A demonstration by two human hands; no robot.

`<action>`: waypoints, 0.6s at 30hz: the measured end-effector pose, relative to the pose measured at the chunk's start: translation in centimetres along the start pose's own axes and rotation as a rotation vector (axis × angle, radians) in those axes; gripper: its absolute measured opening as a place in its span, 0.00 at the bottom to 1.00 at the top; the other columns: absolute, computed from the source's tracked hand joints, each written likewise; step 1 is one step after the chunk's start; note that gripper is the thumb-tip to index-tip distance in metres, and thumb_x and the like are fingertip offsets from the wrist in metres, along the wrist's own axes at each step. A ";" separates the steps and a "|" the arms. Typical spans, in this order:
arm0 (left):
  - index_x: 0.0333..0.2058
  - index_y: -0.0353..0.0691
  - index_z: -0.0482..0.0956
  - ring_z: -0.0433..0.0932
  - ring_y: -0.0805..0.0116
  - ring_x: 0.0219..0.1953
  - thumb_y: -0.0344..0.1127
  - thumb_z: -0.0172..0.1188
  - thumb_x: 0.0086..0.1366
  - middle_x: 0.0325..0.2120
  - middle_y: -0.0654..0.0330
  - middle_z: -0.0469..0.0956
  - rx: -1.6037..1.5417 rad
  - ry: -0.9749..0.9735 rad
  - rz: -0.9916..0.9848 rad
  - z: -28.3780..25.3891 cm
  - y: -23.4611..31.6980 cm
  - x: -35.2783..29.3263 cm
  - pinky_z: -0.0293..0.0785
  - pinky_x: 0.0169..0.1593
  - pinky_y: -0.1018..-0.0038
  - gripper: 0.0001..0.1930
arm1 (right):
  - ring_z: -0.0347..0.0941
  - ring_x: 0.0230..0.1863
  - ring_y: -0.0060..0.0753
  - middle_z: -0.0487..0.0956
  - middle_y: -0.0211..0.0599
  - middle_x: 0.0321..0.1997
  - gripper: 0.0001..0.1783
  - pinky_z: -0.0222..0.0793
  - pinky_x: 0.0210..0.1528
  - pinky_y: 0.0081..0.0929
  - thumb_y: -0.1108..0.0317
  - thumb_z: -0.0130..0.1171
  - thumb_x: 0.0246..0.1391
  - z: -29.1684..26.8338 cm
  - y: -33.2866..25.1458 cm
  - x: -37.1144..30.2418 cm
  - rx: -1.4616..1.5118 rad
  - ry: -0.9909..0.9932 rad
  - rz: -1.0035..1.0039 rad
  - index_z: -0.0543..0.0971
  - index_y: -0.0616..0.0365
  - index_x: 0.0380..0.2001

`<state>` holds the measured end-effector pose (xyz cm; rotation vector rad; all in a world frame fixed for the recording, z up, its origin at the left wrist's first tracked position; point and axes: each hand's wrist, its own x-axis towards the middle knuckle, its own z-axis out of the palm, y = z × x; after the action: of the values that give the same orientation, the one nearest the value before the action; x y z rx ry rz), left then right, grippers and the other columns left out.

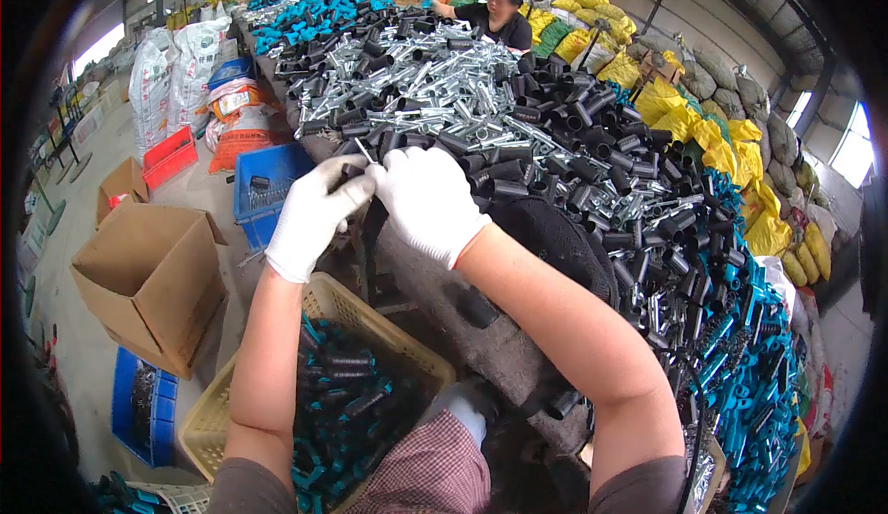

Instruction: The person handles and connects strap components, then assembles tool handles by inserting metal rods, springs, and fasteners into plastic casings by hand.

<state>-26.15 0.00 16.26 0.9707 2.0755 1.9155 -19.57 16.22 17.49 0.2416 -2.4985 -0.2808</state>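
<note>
My left hand point(319, 209), in a white knit glove, is closed on a small black tubular part point(352, 171), mostly hidden by the fingers. Beside it and touching it, my right hand point(427, 198) wears the same kind of glove, with its fingers pinched together. A thin silvery metal rod point(365, 150) sticks up between the two hands at the right fingertips. Just beyond them lies a big heap of silvery metal parts point(416, 79) and black tubes point(583, 111) on the worktable.
A yellow crate point(412, 352) below my arms holds black and turquoise parts. Left stand a cardboard box point(153, 273), blue bins point(264, 181) and a red bin point(170, 157). Turquoise parts point(749, 394) heap up at right. Across the table is another person point(499, 22); yellow sacks point(666, 107) lie behind.
</note>
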 end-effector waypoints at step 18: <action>0.39 0.38 0.79 0.76 0.56 0.45 0.19 0.65 0.46 0.38 0.56 0.79 0.514 -0.019 0.711 -2.4 -0.6 0.4 0.72 0.50 0.67 0.19 | 0.79 0.47 0.35 0.82 0.43 0.44 0.16 0.71 0.52 0.28 0.79 0.53 0.53 -5.7 10.1 -6.2 0.604 0.023 0.572 0.79 0.64 0.46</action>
<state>-27.93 -1.79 16.18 2.0541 2.4866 1.5859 -12.32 26.59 21.18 -0.2364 -2.4411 0.7067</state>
